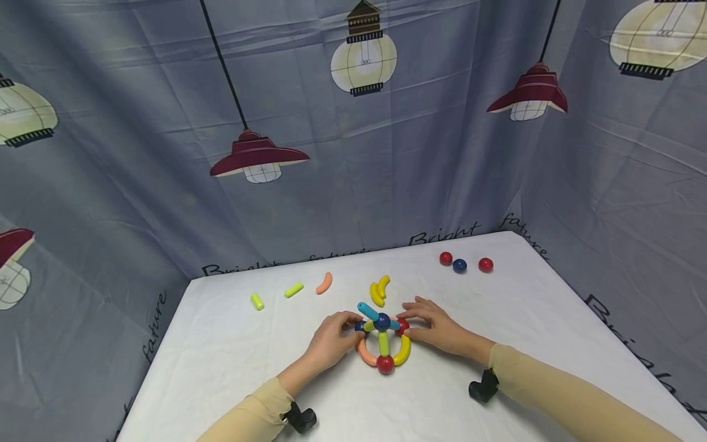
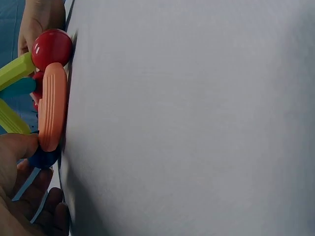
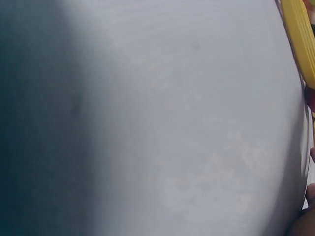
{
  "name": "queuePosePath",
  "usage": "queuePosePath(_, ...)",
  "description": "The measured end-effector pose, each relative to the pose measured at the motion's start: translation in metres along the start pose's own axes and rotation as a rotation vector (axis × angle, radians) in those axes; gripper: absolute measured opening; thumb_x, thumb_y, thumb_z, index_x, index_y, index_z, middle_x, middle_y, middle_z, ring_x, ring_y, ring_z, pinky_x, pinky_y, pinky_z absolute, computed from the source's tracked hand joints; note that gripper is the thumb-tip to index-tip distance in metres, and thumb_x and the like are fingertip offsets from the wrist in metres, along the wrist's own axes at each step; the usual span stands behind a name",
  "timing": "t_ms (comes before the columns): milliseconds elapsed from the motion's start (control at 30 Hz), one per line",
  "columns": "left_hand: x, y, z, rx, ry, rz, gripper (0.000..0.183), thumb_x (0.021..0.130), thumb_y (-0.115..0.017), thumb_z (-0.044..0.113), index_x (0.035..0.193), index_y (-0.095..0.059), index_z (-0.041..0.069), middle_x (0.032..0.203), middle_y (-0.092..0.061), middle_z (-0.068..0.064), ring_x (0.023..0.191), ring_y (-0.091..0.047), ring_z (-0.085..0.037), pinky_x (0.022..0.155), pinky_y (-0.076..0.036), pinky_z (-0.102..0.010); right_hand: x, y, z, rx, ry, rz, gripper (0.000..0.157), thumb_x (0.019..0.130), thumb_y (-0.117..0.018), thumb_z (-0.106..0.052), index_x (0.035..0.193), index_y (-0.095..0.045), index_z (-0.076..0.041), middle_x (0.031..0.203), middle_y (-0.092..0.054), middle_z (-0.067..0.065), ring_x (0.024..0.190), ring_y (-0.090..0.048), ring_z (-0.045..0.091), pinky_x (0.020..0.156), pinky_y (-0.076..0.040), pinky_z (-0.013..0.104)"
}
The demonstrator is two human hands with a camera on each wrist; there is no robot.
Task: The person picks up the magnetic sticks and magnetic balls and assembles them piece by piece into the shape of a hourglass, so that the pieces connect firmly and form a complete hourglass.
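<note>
While pinching the blue ball in the left hand and a red ball in the right hand, ideally keeping the ball-and-stick frame steady on the white table, pressing evenly.

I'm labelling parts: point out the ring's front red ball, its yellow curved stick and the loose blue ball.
Front red ball (image 1: 385, 364), head view: visible middle.
Yellow curved stick (image 1: 404, 350), head view: midway along.
Loose blue ball (image 1: 459, 266), head view: visible middle.
</note>
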State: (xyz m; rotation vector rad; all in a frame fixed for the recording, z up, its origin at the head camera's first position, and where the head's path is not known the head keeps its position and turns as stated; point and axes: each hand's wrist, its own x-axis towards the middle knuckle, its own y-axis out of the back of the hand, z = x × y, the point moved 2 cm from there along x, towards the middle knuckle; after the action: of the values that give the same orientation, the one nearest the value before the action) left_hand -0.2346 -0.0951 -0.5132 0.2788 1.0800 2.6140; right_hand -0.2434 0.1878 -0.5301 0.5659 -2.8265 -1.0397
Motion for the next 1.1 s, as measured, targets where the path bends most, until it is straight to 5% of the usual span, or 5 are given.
queuePosePath(267,0.005,0.008,-0.005,-0.010,0.038,0.065,0.021,0.095,-0.072,0.018,0.113,-0.067,0.009,0.099,-0.066,0.002,0.090,-0.059,-0.015,0.080,-0.052,-0.035,-0.006,-0.006,-0.004,-0.010,0.053,0.020,0.023,0.091,-0.077,-0.041,0.114,-0.073,-0.042,0.139,-0.059,-0.004,0.147,-0.031,0.034,0.115,-0.019,0.070)
queuePosePath(433,-0.009,0.011,-0.009,-0.063,0.080,0.005,0.027,0.092,-0.063,0.012,0.118,-0.062,0.008,0.108,-0.064,-0.001,0.100,-0.058,-0.018,0.090,-0.051,-0.041,-0.010,-0.011,-0.009,-0.018,0.096,0.026,0.021,0.089,-0.081,-0.039,0.108,-0.072,-0.041,0.125,-0.062,-0.011,0.140,-0.041,0.032,0.117,-0.020,0.066)
queuePosePath(633,-0.036,0.013,-0.007,-0.036,0.100,-0.104,0.063,0.089,-0.073,0.048,0.136,-0.056,0.010,0.126,-0.061,0.000,0.121,-0.051,-0.023,0.103,-0.045,-0.051,-0.012,-0.012,-0.015,-0.035,0.073,0.042,0.024,0.086,-0.084,-0.033,0.107,-0.072,-0.037,0.110,-0.063,-0.019,0.120,-0.052,0.018,0.112,-0.036,0.055)
queuePosePath(800,-0.046,0.011,-0.005,0.034,0.059,-0.089,0.078,0.079,-0.080,0.063,0.135,-0.058,0.012,0.127,-0.060,0.003,0.121,-0.050,-0.021,0.104,-0.044,-0.049,-0.014,-0.013,-0.019,-0.012,0.050,0.004,0.027,0.085,-0.085,-0.035,0.108,-0.071,-0.037,0.104,-0.061,-0.016,0.106,-0.053,0.012,0.099,-0.048,0.043)
queuePosePath(1100,-0.048,0.014,-0.007,0.037,0.009,-0.072,0.052,0.085,-0.082,0.041,0.125,-0.062,0.013,0.121,-0.062,0.003,0.119,-0.053,-0.021,0.102,-0.046,-0.047,-0.022,-0.014,-0.023,0.052,0.078,-0.134,0.017,0.090,-0.080,-0.035,0.106,-0.074,-0.038,0.103,-0.066,-0.015,0.112,-0.055,0.018,0.117,-0.025,0.063)
